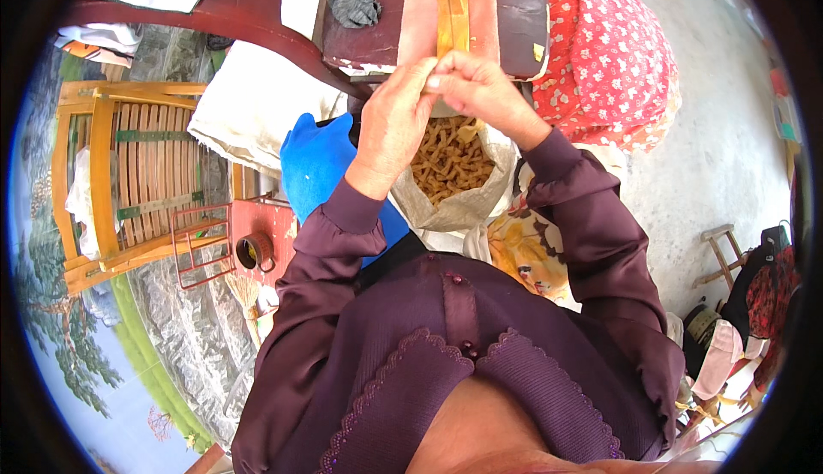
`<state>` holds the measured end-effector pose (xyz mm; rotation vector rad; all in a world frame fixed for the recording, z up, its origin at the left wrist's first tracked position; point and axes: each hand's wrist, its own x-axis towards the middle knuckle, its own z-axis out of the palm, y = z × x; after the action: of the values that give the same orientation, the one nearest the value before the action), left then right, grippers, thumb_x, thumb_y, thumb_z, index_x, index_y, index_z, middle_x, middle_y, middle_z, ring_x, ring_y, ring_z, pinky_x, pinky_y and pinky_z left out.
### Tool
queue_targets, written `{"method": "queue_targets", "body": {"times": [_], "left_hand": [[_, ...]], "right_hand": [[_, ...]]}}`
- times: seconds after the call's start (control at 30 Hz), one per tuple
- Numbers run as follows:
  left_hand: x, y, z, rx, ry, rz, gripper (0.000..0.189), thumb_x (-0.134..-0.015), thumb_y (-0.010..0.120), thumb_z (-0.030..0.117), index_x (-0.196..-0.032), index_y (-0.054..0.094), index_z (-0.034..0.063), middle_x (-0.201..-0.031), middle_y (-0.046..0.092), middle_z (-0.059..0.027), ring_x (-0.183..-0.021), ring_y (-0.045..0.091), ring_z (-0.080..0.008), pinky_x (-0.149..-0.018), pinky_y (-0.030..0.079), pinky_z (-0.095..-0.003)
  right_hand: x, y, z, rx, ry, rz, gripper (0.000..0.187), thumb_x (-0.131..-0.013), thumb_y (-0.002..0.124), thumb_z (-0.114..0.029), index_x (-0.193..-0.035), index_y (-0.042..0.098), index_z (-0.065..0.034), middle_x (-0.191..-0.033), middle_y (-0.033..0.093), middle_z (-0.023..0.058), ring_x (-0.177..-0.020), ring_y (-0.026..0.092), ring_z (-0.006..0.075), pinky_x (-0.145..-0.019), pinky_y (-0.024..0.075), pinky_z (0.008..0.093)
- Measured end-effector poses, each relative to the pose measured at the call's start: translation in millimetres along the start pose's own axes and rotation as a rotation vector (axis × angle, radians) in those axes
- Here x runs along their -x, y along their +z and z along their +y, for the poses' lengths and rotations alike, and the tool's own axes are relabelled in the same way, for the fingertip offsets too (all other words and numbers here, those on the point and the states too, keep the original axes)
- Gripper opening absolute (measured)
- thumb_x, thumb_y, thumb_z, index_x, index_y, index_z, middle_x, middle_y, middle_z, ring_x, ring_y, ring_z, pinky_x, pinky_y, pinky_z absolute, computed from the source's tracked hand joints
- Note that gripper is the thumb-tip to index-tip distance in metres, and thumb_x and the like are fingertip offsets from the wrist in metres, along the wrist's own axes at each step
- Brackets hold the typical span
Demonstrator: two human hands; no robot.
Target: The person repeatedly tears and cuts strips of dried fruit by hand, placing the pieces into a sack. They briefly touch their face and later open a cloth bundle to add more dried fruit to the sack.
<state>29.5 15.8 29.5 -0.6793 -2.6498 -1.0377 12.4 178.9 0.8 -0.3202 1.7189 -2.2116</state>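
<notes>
My left hand (395, 114) and my right hand (485, 91) meet at the fingertips, pinching a small brownish strip (427, 91) mostly hidden by the fingers. Just beyond them, long yellow strips (450, 8) of thin sheet material lie on a pink cloth (419, 24), spread over a dark red padded surface (373, 46). Whether the pinched piece joins those strips, I cannot tell. Below my hands, an open woven sack (443, 213) holds many brown twisted pieces (453, 159), with a paler one near its rim.
A crumpled grey cloth (353, 1) and yellow scraps (538, 51) rest on the padded surface. A red floral cloth (611, 56) covers something at right. Left are a blue cloth (315, 165), a wooden slatted chair (157, 178) and a brown mug (254, 251) on a red stool (276, 223).
</notes>
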Motion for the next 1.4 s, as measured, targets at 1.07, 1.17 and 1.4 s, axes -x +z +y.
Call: {"method": "queue_targets", "body": {"times": [1.07,1.17,1.4], "left_hand": [[-73,24,-60,0.296,-0.159,-0.071,0.020,-0.087,0.064,0.015,-0.104,0.060,0.0045,-0.083,0.055,0.0045,-0.071,0.046,-0.0022,-0.061,0.040,-0.0182],[-81,31,-67,0.431,-0.148,-0.043,0.019,-0.089,0.061,0.018,-0.103,0.061,0.0047,-0.079,0.053,0.0042,-0.069,0.047,-0.0053,-0.060,0.042,-0.0212],[-94,24,-56,0.965,-0.489,-0.137,0.019,-0.094,0.053,0.021,-0.107,0.056,0.0072,-0.070,0.040,0.0047,-0.059,0.035,-0.0048,-0.053,0.034,-0.0202]], "right_hand": [[-36,-40,-11,0.510,-0.206,0.478,0.025,-0.084,0.064,-0.023,-0.078,0.064,0.0013,-0.049,0.050,0.0045,-0.041,0.050,0.0096,-0.043,0.0404,0.0274],[-41,-41,-12,0.485,-0.216,0.500,0.025,-0.084,0.063,-0.023,-0.078,0.063,0.0020,-0.049,0.051,0.0054,-0.040,0.052,0.0112,-0.043,0.0415,0.0283],[-52,-47,-10,0.517,-0.255,0.586,0.027,-0.084,0.062,-0.024,-0.081,0.061,0.0030,-0.059,0.055,0.0101,-0.055,0.054,0.0173,-0.055,0.0427,0.0321]]}}
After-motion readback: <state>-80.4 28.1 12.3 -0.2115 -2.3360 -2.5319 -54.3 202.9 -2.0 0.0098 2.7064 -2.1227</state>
